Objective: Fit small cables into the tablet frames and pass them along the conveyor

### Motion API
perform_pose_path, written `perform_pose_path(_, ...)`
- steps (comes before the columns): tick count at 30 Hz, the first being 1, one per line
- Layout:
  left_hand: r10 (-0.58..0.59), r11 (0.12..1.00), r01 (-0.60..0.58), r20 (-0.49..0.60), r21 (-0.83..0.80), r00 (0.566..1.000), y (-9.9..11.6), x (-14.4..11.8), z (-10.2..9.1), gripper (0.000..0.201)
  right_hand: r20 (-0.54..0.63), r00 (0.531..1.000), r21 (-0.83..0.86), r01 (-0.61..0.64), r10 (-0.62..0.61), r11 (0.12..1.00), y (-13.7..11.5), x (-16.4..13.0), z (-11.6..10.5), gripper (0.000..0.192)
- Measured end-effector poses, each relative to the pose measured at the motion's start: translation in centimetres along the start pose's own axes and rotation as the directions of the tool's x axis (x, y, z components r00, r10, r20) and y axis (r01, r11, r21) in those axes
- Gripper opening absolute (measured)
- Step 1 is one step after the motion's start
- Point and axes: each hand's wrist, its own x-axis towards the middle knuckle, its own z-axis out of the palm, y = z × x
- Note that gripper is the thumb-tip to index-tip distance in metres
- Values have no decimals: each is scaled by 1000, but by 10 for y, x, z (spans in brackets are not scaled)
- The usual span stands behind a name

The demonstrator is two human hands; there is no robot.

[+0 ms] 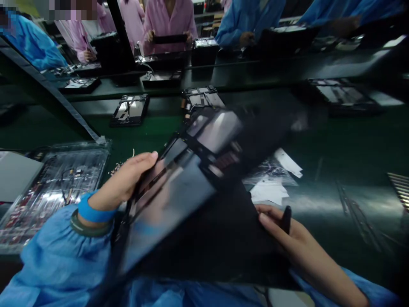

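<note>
A flat opened tablet-like device (172,192) is held up in front of me, tilted, its silvery inner plate facing up. My left hand (129,177), with a blue band at the wrist, grips its left edge, thumb on top. A dark, flat panel (220,238) stretches from the device towards the right; where they join is blurred. At that panel's right edge my right hand (284,230) pinches with thumb and fingertips. A short black pen-like tool (286,219) sticks up between the fingers of this hand. Motion smears the device's upper right part.
A clear plastic tray (60,192) with small parts lies left. More opened devices (131,110) rest across the green bench (159,125). White pieces (270,192) and plastic film lie behind my right hand, thin metal tools (358,213) to the right. Co-workers (169,21) stand opposite.
</note>
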Motion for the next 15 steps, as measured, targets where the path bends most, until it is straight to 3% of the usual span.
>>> perform_pose_path(1,-46,996,62,209,-68,977,-1,-3,3,35,29,1000,9,-8,8,1000,-2,0,0,47)
perform_pose_path(2,-83,988,127,394,-88,915,-4,-6,8,34,48,999,6,-16,15,1000,-3,0,1,48)
perform_pose_path(4,-127,975,210,592,-72,796,-11,-13,21,32,63,997,-16,-38,39,999,-5,1,2,48)
perform_pose_path(10,-102,954,265,680,-139,726,-25,-23,47,28,43,997,-47,-62,64,997,8,8,-2,47)
perform_pose_path(15,-70,994,112,735,-8,674,-44,-6,52,35,27,993,7,-115,115,993,18,9,-4,47)
